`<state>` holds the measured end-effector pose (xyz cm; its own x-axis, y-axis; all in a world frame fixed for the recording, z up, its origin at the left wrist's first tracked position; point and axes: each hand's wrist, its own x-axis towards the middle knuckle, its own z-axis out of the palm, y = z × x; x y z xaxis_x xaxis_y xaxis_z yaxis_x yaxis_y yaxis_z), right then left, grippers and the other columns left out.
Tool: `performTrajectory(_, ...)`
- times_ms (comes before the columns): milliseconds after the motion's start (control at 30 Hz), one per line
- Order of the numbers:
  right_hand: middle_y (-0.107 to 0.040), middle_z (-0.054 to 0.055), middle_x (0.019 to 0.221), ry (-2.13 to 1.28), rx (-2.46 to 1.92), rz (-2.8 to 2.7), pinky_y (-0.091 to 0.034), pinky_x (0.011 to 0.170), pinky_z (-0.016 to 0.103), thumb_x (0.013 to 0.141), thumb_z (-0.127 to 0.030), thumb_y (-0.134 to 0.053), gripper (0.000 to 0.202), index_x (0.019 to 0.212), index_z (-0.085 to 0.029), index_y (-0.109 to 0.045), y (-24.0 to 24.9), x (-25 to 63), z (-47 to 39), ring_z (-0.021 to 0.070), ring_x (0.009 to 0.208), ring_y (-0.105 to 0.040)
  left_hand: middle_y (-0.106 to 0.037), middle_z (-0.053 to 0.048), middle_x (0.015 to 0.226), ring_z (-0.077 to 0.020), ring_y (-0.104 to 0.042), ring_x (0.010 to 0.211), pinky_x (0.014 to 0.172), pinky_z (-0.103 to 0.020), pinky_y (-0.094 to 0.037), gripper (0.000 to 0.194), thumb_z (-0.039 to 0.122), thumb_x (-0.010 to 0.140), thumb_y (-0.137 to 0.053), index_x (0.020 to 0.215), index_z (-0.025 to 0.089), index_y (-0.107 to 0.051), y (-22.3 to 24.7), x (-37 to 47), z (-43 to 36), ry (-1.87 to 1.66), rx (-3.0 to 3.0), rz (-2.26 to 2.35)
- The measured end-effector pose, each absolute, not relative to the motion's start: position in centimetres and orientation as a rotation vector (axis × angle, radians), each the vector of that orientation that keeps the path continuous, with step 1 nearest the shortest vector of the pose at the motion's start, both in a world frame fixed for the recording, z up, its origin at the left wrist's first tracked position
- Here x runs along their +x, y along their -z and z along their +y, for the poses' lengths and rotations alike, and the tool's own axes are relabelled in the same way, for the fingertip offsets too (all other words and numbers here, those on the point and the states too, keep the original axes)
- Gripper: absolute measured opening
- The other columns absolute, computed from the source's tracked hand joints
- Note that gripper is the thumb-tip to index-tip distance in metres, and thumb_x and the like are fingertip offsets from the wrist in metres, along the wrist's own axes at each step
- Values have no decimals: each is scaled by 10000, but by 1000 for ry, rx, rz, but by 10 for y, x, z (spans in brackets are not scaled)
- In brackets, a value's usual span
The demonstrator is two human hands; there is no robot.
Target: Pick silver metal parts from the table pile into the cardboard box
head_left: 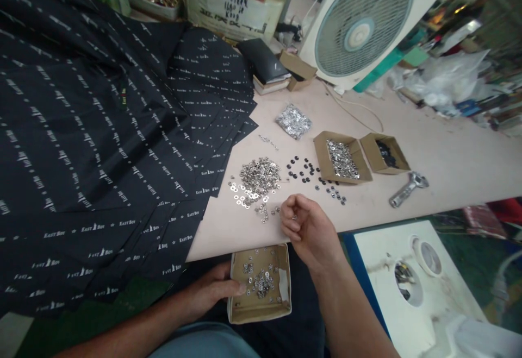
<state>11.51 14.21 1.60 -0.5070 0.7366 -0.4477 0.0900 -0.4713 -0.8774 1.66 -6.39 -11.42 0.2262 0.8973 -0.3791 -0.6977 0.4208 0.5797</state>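
Note:
My left hand point(214, 290) grips the left wall of a small cardboard box point(261, 313), its thumb over the rim. The box is held over my lap at the table's front edge, with small metal snap fasteners point(263, 283) scattered on its floor. Just above the table edge is my right hand point(304, 225), its fingers curled toward the palm; whatever they hold, if anything, is hidden. A heap of silvery snap fasteners point(260, 176) lies on the table in front of it. Dark round snap caps point(304, 169) are spread to the right of the heap.
Black printed fabric point(101, 130) covers the left side. Farther back are a bag of metal pieces point(293, 121) and a fan point(361, 32). At right stand a box of snaps point(365, 172), a box of dark pieces point(402, 154) and a metal tool point(408, 189). A white machine top point(379, 249) sits lower right.

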Motion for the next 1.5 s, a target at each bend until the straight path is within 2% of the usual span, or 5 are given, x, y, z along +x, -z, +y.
performTrajectory(433,-624,-20,719,-781,-972,-2624,-435,692,297,924,-236,-642,147,968,-254,-781,2,107,132,150,656,-567,-762,-101,1337,-358,-683,1236,1141,-509,-453,584,285,808,-729,1382,186,-681,114,18,-62,-1126,317,710)
performTrajectory(667,-470,-54,600,-1354,-1249,-2170,-336,560,271,860,-308,-690,96,815,-225,-708,-11,113,131,129,569,-421,-765,-105,1331,-354,-684,1232,1116,-492,-471,547,283,829,-727,1366,181,-691,119,18,-65,-1135,329,717)
performTrajectory(967,-599,-2,823,-2182,-1084,-1001,-233,477,224,707,-270,-691,151,842,-230,-638,-16,118,144,95,568,-364,-793,-105,1261,-347,-712,1141,1102,-497,-471,517,277,809,-734,1316,175,-725,114,16,-65,-1128,327,770)
performTrajectory(1300,-561,-34,682,-1065,-1098,-2412,-414,678,309,895,-256,-654,177,1007,-241,-791,-1,111,140,147,629,-497,-777,-111,1300,-354,-712,1157,1118,-502,-462,520,300,799,-745,1303,174,-729,113,19,-64,-1111,291,756)
performTrajectory(1500,-530,-52,628,-939,-1147,-2491,-392,637,292,905,-272,-642,129,914,-246,-768,2,114,145,142,592,-491,-794,-109,1262,-351,-711,1161,1112,-493,-468,528,283,799,-742,1315,171,-723,113,19,-64,-1120,288,750)
